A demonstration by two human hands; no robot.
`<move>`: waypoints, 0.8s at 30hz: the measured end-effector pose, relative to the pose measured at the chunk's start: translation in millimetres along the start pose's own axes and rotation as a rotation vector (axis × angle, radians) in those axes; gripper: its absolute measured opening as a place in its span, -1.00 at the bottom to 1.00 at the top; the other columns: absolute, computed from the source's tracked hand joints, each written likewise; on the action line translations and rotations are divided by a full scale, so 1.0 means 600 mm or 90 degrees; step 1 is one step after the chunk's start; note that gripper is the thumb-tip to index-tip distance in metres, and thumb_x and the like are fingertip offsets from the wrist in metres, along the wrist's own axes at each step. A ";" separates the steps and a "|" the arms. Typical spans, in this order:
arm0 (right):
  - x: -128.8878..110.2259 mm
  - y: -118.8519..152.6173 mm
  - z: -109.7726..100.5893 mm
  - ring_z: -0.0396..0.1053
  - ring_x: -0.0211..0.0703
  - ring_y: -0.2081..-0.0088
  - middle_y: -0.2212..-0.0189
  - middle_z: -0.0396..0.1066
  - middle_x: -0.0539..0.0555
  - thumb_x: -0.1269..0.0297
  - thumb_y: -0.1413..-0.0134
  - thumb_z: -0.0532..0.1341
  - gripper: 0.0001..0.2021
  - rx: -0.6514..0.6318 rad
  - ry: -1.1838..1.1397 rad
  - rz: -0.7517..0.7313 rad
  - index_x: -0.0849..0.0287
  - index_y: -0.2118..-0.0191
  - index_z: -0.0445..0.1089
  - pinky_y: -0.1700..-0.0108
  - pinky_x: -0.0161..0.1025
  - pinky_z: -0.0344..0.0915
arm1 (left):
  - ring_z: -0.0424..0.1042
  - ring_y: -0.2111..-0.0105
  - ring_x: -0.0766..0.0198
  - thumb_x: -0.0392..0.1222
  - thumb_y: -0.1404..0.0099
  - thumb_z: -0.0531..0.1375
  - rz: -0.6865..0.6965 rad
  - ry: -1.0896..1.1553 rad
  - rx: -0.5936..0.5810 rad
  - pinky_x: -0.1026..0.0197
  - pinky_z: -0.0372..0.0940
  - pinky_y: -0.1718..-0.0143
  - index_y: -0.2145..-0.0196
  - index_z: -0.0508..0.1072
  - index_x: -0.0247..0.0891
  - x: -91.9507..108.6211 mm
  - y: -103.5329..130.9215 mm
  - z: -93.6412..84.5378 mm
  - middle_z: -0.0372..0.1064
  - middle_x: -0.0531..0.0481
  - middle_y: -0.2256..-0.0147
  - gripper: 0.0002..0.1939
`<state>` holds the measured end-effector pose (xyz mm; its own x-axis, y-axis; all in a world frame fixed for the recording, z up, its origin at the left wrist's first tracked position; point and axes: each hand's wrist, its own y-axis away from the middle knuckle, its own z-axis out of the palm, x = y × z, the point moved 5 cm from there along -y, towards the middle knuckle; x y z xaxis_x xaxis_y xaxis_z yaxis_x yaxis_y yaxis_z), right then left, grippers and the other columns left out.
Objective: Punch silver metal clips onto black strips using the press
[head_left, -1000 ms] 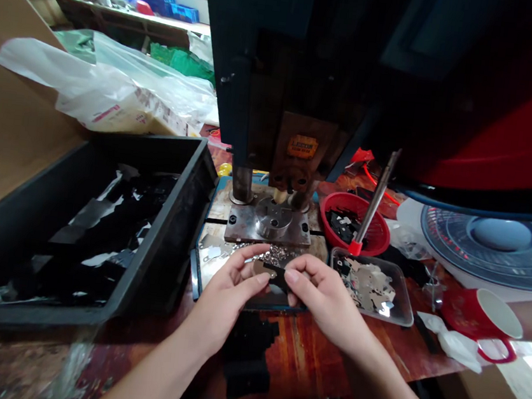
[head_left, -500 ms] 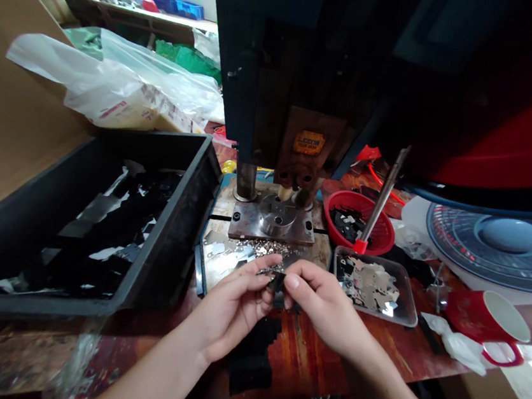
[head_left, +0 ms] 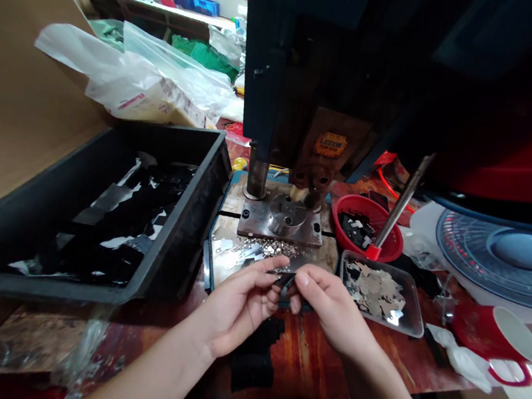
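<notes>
In front of the press, a small thin black piece [head_left: 287, 280] is between my two hands. My right hand [head_left: 328, 303] pinches its right end between thumb and fingers. Curled fingers of my left hand [head_left: 239, 305] are closed around its left side, partly hiding it. Behind my fingertips, the press's steel die plate [head_left: 254, 220] carries a round block [head_left: 287, 215]. Small shiny metal scraps [head_left: 274, 248] lie before the plate. Under my hands, black flat pieces [head_left: 254, 365] rest on the reddish wooden table [head_left: 311, 352].
A large black bin [head_left: 140, 288] with dark and silver sheet pieces stands left. To the right are a red basket [head_left: 395, 249] of black parts, a clear tray [head_left: 417, 325] of flat metal pieces, a red mug [head_left: 472, 325] and a fan [head_left: 504, 252]. The dark press body [head_left: 306, 57] rises ahead.
The view has shifted, so the surroundings sit further right in the picture. The black piece has turned slightly between my fingers; both hands stay close together.
</notes>
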<state>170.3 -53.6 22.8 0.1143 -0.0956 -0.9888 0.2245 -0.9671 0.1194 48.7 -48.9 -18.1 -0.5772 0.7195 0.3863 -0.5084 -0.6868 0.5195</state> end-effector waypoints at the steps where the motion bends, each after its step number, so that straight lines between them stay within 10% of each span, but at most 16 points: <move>1: 0.000 0.000 0.000 0.24 -0.29 0.48 0.59 0.29 -0.03 -0.03 -0.17 0.07 -0.58 -0.001 -0.003 0.002 0.18 0.55 0.28 0.33 -0.32 0.19 | 0.35 0.56 0.45 -0.44 -0.09 0.15 -0.002 -0.001 0.001 0.43 0.29 0.48 0.13 0.43 -0.39 0.000 0.000 0.000 0.39 -0.05 0.49 -0.66; 24: 0.050 0.007 0.020 0.21 -0.31 0.65 0.75 0.26 -0.04 0.17 -0.05 0.19 -0.73 0.009 -0.489 0.187 0.24 0.54 0.41 0.48 -0.31 0.31 | 0.42 0.47 0.39 -0.42 -0.13 0.15 0.094 -0.033 -0.030 0.40 0.35 0.38 0.21 0.53 -0.44 0.011 0.007 -0.003 0.48 -0.11 0.46 -0.73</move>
<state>163.0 -63.7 -7.5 -0.5289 -0.4744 -0.7037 0.2759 -0.8802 0.3861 41.7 -47.3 -15.1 -0.6154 0.6134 0.4950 -0.4505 -0.7890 0.4177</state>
